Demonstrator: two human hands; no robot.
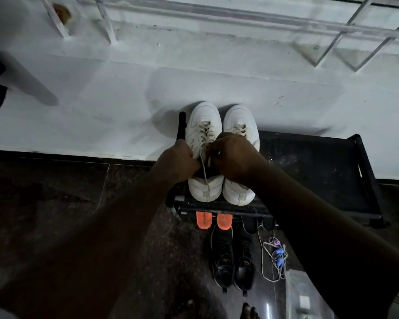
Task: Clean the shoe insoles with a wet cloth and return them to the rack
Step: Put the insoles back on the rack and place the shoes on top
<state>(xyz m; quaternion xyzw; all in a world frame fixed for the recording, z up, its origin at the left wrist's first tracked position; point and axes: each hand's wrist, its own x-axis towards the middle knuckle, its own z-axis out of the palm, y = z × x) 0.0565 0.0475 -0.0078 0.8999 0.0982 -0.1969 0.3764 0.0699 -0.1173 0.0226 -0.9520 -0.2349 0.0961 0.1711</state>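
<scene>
Head view: the light is dim, and both forearms hide much of the dark floor and the near edge of the black rack (346, 171). The white shoes (204, 134) stand side by side on its top shelf, toes to the white wall. No insole can be made out inside them. Orange insoles (203, 220) poke out from a lower shelf, half hidden, above black shoes (224, 256) on the floor. The left hand (179, 161) curls on the left shoe's collar; the right hand (234, 155) has its fingers (213, 153) pinching the lace (204, 171).
</scene>
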